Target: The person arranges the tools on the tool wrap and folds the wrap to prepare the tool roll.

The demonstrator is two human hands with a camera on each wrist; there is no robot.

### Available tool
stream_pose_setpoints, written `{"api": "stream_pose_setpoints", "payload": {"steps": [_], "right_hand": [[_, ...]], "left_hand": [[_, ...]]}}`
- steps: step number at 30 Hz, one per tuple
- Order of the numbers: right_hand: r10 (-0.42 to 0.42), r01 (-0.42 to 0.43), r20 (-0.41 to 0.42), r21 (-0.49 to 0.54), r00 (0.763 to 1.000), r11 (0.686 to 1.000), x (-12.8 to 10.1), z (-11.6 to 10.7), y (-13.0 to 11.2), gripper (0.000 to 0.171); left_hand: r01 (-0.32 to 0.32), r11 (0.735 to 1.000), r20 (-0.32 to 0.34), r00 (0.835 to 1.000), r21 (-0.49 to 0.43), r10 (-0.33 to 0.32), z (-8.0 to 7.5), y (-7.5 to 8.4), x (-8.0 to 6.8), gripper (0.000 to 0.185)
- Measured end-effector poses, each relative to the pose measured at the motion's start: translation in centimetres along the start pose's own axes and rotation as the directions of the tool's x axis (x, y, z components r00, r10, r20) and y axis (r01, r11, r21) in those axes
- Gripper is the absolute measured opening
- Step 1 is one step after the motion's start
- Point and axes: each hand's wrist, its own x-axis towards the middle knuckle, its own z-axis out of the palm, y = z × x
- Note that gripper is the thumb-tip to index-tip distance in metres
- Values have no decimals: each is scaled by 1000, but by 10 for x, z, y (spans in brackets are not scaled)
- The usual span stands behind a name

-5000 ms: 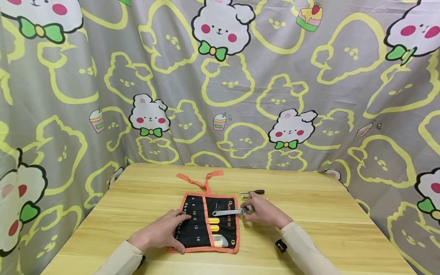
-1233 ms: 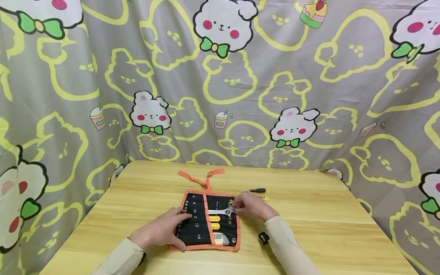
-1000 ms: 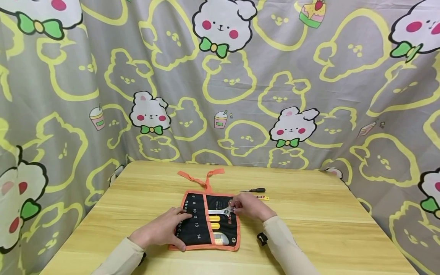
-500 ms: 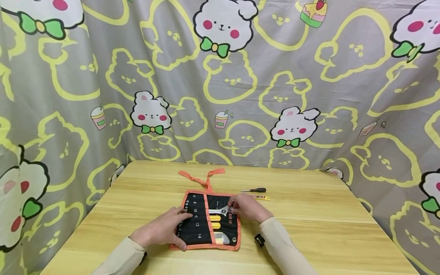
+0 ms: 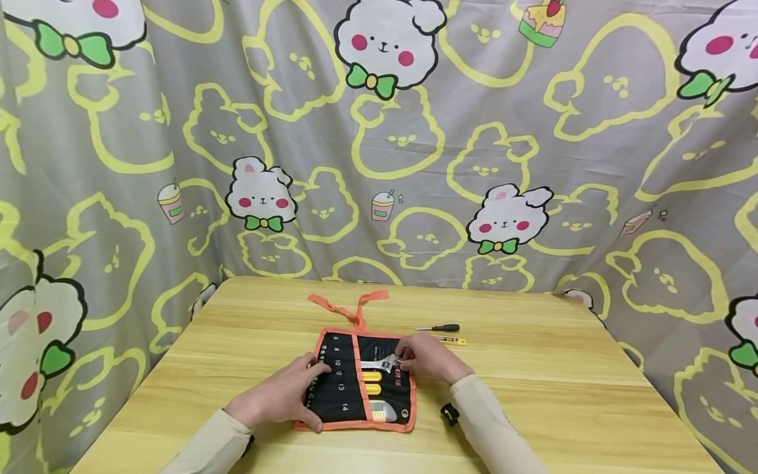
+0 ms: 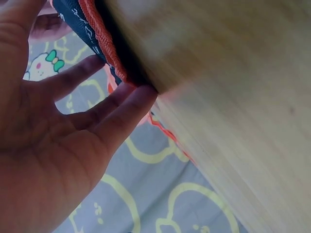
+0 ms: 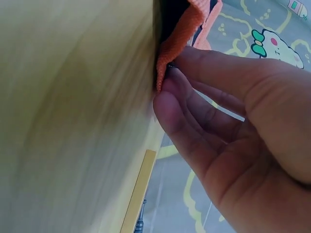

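Note:
A black tool pouch with orange trim lies unrolled on the table, size numbers printed down its left side. My left hand rests on its left edge, fingers extended; the left wrist view has those fingertips against the orange binding. An adjustable wrench lies across the right half, its handle end hidden in a pocket. My right hand pinches the wrench at its head, which the fingers partly cover. Two yellow handles and a grey-and-yellow tool stick out of lower pockets.
Behind my right hand lie a black-handled screwdriver and a flat yellow strip-like item. Orange ties trail from the pouch's far edge. A patterned curtain hangs round the wooden table.
Since the oldest frame my right hand has moved left, and the wrench's handle has slid into the pouch pocket. The last half second shows hardly any motion. My left hand stays put.

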Motion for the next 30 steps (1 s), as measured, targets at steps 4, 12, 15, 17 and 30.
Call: {"api": "stream_pose_setpoints", "payload": {"steps": [4,12,15,17,30], "right_hand": [[-22,21,-14,-22,1000,1000,1,2,-1,14],[-77,77,-22,-30,997,997,5,7,-6,13],[-73,73,-26,-31,997,997,5,8,-9,14],[-75,74,-30,-30,997,997,5,7,-10,14],[-43,43,-34,-8,998,999,4,4,-8,13]], "left_hand": [[-4,1000,-6,1000,2,4,1,-1,0,90],[-13,1000,-4,1000,18,13,0,-1,1,89],[-13,1000,-4,1000,19,13,0,0,1,89],[-12,1000,-5,1000,19,12,0,0,1,88],[-20,1000,-13,1000,20,20,0,0,0,88]]}}
